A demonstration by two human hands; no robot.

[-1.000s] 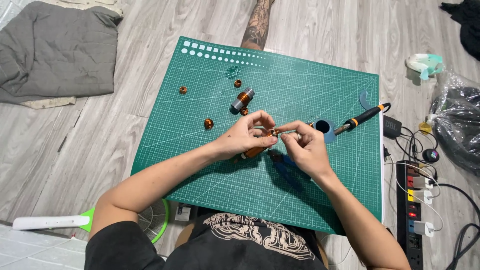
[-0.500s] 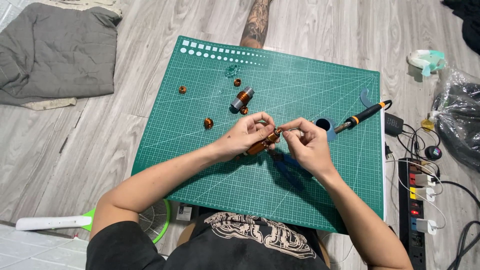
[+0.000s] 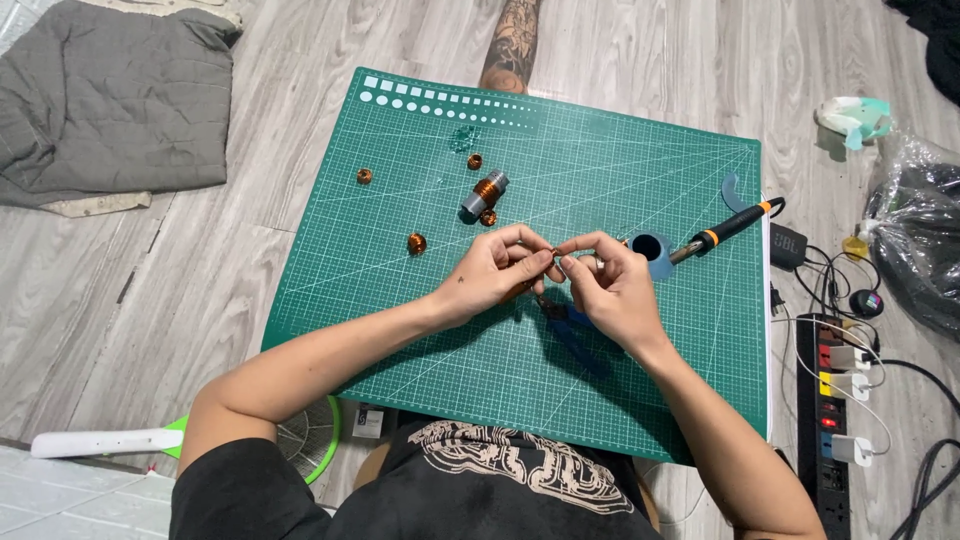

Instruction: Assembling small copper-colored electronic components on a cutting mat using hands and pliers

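Head view, looking down at a person seated on the floor over a green cutting mat. Against the frame half a second back, the copper-coloured piece that showed slanting between the two hands is now mostly hidden; only a small coppery bit peeks out where the fingertips meet. Both hands sit in much the same spot on the mat, drawn slightly closer together.

Left hand: fingers curled, thumb and forefinger pinching the small coppery bit. Right hand: fingers bent inward, tips pinched at the same point, touching or nearly touching the left's. What exactly the right grips I cannot tell.

Containers: a small blue cup-like holder stands just beside the right hand, dark inside, contents not readable. A clear plastic bag lies off the mat at far right with dark stuff in it.

The piece is held above the mat's middle, between both hands, not resting on the mat. Blue-handled pliers lie on the mat under the right wrist. A soldering iron with black and orange grip rests near the holder. A copper-wound coil and several small copper rings lie well apart beyond the left hand. A power strip sits on the floor at right, grey cloth at upper left.
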